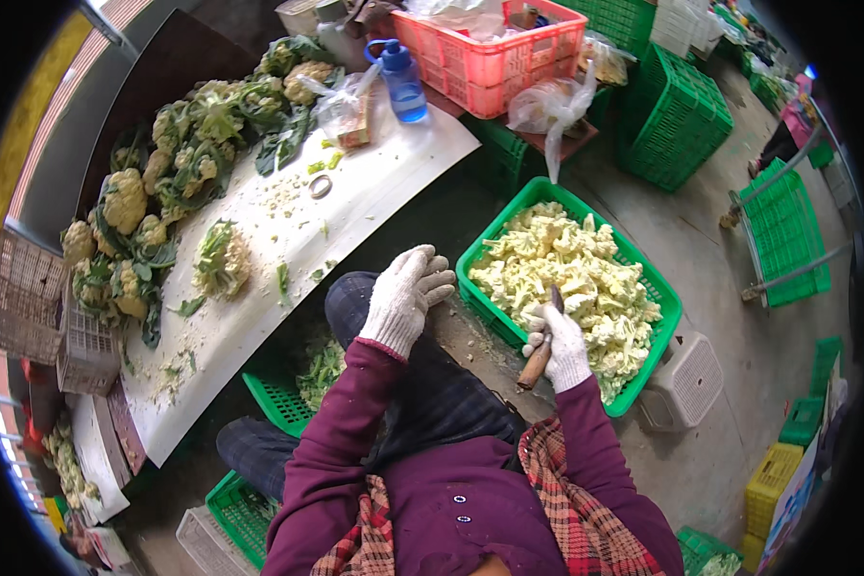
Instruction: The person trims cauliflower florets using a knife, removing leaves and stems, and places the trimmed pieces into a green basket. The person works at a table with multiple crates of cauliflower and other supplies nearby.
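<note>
My left hand point(408, 295), in a white knit glove, is raised above my knee with nothing seen in it; its palm side is partly hidden. My gloved right hand point(561, 345) grips a knife by its wooden handle point(534, 367), the dark blade pointing over a green plastic crate point(666, 288). Cut cauliflower florets point(569, 266) fill that crate. On the white-topped table point(360, 194) to the left lie a trimmed cauliflower head point(220, 261), a tape-like ring point(320, 186) and scattered crumbs. Whole cauliflowers with leaves point(187, 155) are heaped along the table's back.
A blue water bottle point(403, 83) and a bagged item point(349, 108) stand near a pink crate point(489, 65). A green crate with leaves point(281, 403) sits beneath the table edge. A plastic stool point(684, 381) touches or nearly touches the floret crate. Stacked green crates point(677, 115) stand behind.
</note>
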Available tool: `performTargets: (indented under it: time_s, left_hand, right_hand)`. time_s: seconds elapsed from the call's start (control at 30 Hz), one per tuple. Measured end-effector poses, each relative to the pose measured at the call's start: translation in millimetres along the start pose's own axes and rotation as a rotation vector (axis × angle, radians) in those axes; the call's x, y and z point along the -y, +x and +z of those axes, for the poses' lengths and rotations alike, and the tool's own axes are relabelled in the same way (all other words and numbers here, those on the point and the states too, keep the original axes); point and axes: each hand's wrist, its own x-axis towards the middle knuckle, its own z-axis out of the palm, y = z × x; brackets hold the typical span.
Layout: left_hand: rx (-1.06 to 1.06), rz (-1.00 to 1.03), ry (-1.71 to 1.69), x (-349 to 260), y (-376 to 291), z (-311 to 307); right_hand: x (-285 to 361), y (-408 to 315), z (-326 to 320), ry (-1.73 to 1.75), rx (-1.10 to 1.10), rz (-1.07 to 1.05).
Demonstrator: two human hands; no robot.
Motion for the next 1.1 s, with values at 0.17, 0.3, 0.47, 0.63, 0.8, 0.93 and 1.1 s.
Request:
performTargets:
  time_s: [0.17,0.3,0.47,0.63,0.8,0.93,1.1]
  left_hand:
    - [-0.242,0.290,0.018,-79.5,-24.5,-86.5]
    - [-0.675,0.383,0.065,-107.7,-30.2,-205.7]
    - [-1.003,0.479,0.333,-131.8,-32.0,-328.0]
    - [-1.117,0.499,0.553,-162.6,-15.0,-404.8]
    - [-0.958,0.400,0.343,-185.0,2.8,-412.6]
    - [-0.803,0.431,0.158,-191.5,10.0,-408.8]
    - [-0.904,0.458,0.247,-180.1,25.3,-422.1]
  right_hand:
    - [-0.6,14.2,35.7,-0.207,0.012,-0.158]
    - [-33.8,21.0,69.7,-0.377,-0.029,-0.011]
    - [-34.5,9.0,170.7,-0.631,0.097,-0.181]
    - [-91.6,-2.4,319.8,-1.232,0.654,-0.257]
    - [-225.6,65.0,411.7,-1.896,0.911,-0.763]
    - [-288.0,96.0,465.4,-2.007,0.850,-0.854]
    - [-320.9,114.4,493.4,-2.128,0.789,-0.873]
